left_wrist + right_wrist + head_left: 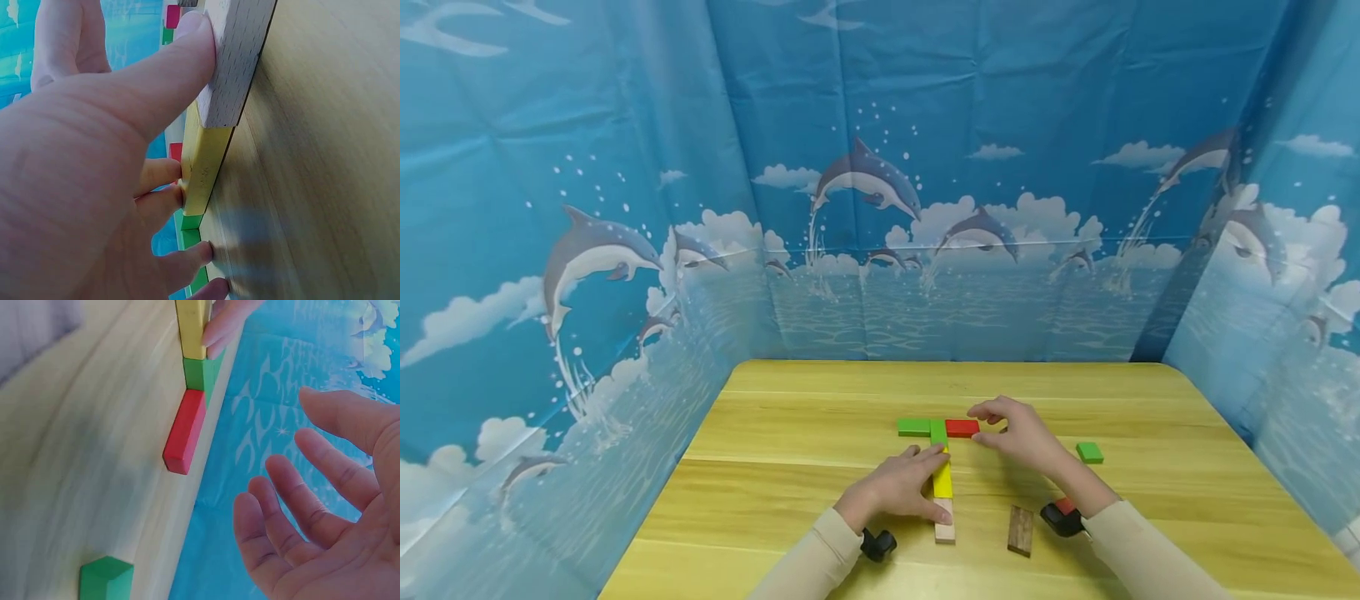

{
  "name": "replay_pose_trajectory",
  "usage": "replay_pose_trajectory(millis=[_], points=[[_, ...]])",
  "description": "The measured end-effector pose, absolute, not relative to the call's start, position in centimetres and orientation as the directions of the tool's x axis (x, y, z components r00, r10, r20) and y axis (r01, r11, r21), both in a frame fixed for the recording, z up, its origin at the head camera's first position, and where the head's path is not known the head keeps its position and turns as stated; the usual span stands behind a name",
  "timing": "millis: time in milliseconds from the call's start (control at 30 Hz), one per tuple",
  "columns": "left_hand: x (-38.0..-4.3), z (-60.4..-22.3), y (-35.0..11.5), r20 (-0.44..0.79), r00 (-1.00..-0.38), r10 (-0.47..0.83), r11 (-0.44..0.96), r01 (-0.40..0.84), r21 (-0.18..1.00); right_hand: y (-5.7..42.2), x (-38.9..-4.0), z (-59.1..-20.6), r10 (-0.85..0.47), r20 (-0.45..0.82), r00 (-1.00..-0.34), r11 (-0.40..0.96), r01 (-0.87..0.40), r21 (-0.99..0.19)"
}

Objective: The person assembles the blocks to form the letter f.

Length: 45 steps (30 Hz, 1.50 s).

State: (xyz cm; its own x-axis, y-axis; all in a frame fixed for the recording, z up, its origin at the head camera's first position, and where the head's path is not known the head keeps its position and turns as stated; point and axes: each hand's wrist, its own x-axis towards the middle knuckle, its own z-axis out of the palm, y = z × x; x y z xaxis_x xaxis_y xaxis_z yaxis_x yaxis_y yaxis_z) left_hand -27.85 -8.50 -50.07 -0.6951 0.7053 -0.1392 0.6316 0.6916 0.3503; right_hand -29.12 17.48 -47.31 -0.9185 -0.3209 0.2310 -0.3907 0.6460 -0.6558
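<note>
Several flat wooden blocks lie in a T shape on the table. Across its top are a green block [913, 427], another green block [938, 432] at the joint, and a red block [962, 428]. Below run a yellow block [942, 482] and pale wood [945, 533]. My left hand [891, 487] spreads along this stem, its thumb on the pale wood and fingertips against the yellow block. Beside the red block, my right hand [1018, 435] hovers with fingers loosely bent and parted. The right wrist view shows that palm [340, 550] holding nothing, apart from the red block.
A square green block [1090, 452] lies to the right. Nearer me are a dark brown block [1020, 531] and a red piece [1065, 505] partly hidden by the black wrist camera [1062, 521]. A blue dolphin-print curtain [925, 317] stands behind the wooden table [760, 467].
</note>
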Motion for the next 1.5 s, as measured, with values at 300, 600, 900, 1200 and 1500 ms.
replay_pose_trajectory(millis=[300,600,900,1200,1500], points=[[-28.0,-50.2,-8.3,-0.139,-0.692,0.708,0.692,0.64,0.335,18.6,-26.0,-47.9,-0.303,0.242,-0.922,0.685,-0.387,-0.618],[-27.8,-50.2,-8.6,-0.141,-0.695,0.705,0.694,0.634,0.341,19.1,-23.3,-48.4,-0.302,0.193,-0.933,0.695,-0.355,-0.625],[-27.5,-50.0,-8.6,-0.15,-0.702,0.696,0.699,0.615,0.365,19.7,-21.4,-49.4,-0.31,0.17,-0.935,0.695,-0.345,-0.631],[-27.7,-50.1,-8.6,-0.145,-0.703,0.697,0.699,0.62,0.357,19.9,-20.1,-49.8,-0.325,0.121,-0.938,0.694,-0.323,-0.643],[-27.6,-50.0,-8.6,-0.136,-0.694,0.707,0.689,0.632,0.354,20.3,-19.3,-50.8,-0.342,0.087,-0.936,0.704,-0.316,-0.636]])
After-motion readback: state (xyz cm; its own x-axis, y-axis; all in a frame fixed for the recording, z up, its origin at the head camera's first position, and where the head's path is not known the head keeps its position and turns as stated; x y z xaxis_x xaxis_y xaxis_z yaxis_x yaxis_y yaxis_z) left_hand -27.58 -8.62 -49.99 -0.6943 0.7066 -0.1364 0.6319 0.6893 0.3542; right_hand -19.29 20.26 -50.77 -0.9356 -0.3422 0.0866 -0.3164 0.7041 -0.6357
